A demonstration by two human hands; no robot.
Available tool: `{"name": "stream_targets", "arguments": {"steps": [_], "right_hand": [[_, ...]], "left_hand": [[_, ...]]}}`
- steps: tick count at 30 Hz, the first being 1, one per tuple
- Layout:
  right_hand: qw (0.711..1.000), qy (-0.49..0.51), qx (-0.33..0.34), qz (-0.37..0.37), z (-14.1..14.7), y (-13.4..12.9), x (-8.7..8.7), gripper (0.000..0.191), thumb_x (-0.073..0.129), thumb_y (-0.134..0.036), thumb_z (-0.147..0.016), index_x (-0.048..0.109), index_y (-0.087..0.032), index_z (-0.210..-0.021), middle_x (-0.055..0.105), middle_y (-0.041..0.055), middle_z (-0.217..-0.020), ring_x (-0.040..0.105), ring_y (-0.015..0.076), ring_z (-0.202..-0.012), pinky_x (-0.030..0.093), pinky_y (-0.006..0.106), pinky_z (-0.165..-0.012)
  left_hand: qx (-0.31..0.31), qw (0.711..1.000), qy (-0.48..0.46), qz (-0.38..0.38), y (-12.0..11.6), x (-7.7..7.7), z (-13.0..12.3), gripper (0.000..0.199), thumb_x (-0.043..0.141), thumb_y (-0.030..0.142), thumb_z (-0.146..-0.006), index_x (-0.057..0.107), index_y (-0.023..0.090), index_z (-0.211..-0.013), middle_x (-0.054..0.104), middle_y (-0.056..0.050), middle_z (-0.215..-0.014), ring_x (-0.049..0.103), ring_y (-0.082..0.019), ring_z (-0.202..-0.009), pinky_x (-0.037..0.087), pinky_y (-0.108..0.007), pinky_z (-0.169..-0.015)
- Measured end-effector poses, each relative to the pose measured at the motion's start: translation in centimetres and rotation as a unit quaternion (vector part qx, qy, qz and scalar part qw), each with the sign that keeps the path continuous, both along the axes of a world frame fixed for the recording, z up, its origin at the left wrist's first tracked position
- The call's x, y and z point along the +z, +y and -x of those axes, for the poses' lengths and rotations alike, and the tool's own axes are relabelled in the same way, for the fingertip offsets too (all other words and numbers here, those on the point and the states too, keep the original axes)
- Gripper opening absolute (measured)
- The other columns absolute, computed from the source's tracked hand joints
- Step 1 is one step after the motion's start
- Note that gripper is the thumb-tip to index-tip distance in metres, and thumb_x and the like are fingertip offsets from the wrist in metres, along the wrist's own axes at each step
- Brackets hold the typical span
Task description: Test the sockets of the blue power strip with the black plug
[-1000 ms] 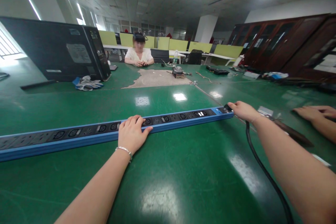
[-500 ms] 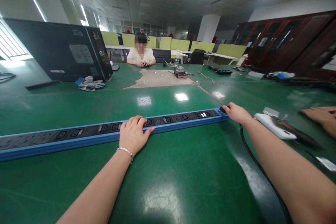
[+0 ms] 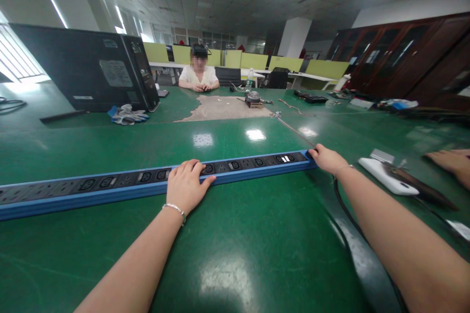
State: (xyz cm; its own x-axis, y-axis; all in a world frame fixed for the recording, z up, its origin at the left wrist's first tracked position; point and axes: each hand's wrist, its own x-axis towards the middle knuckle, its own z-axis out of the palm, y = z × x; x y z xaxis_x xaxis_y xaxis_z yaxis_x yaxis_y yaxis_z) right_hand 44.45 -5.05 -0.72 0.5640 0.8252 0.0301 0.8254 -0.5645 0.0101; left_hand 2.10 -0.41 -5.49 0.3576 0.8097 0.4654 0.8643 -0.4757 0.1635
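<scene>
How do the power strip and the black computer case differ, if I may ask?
The power strip is long, low and blue-edged; the computer case is bulky and black. The left hand rests on the power strip, while no hand touches the computer case. Both sit on the green tabletop.

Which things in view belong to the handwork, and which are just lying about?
In use: blue socket strip, left hand on top, right hand at one end; probably the black cable.
Lying about: gloves, black computer case, white device, bottle.
</scene>
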Motion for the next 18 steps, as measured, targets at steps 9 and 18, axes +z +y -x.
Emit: {"name": "stream_targets", "arguments": {"steps": [9, 18], "right_hand": [[1.0, 0.01, 0.01, -0.002, -0.57, -0.12, -0.31, 0.039, 0.025, -0.046, -0.089, 0.051, -0.019, -0.101, 0.064, 0.0144, -0.099, 0.061, 0.0265, -0.089, 0.042, 0.032, -0.068], [1.0, 0.002, -0.003, -0.011, -0.46, -0.15, -0.81, 0.042, 0.023, -0.046, -0.09, 0.051, -0.018, -0.103, 0.065, 0.0153, -0.097, 0.062, 0.026, -0.085, 0.043, 0.033, -0.07]], "left_hand": [[-0.002, 1.0, 0.0, -0.002, -0.01, 0.0, 0.04, 0.042, 0.044, 0.054, -0.082, 0.058, 0.023, -0.106, 0.058, -0.009, -0.12, 0.048, -0.027, -0.115, 0.035, -0.045, -0.092], [0.002, 1.0, 0.003, 0.001, -0.08, 0.12, -0.06, 0.041, 0.044, 0.053, -0.082, 0.058, 0.024, -0.105, 0.059, -0.009, -0.119, 0.048, -0.026, -0.114, 0.035, -0.044, -0.093]]}}
